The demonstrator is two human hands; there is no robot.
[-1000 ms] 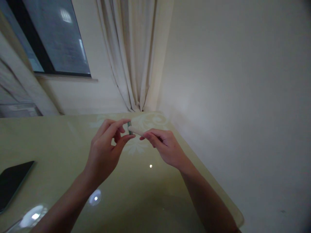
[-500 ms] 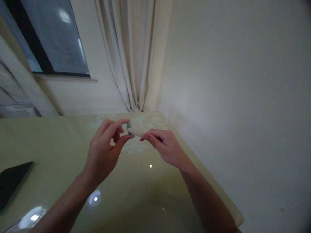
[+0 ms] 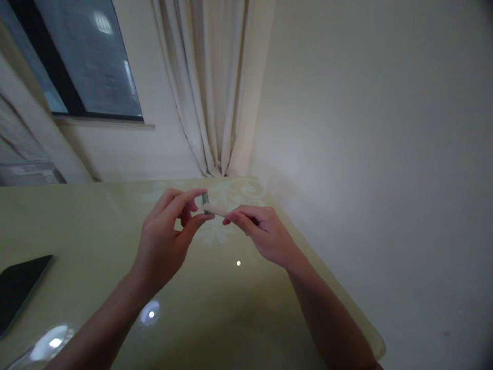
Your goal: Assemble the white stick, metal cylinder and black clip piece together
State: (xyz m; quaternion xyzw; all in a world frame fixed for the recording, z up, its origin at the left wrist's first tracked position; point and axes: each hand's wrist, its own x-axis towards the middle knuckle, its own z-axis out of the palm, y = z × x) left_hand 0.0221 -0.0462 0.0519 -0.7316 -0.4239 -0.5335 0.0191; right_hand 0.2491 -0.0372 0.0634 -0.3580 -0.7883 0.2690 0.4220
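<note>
Between thumb and forefinger, my left hand pinches a small flat greenish rectangular piece by its two ends, holding it upright above the table. The other left fingers curl behind. My right hand is closed on a slim pale stick-like tool, whose rounded tip lies across the lower part of the greenish piece. Whether the tip presses on it or only overlaps it I cannot tell. The tool's rear end is hidden in my right fingers. Both things are too small to name more exactly.
A glossy pale green table with a floral pattern lies below my hands. A dark flat device rests at the left. Beyond the far edge hang curtains beside a window; a plain wall runs along the right edge.
My fingertips, the greenish piece and the pale tool have shifted very slightly to the right. Both grips look the same.
</note>
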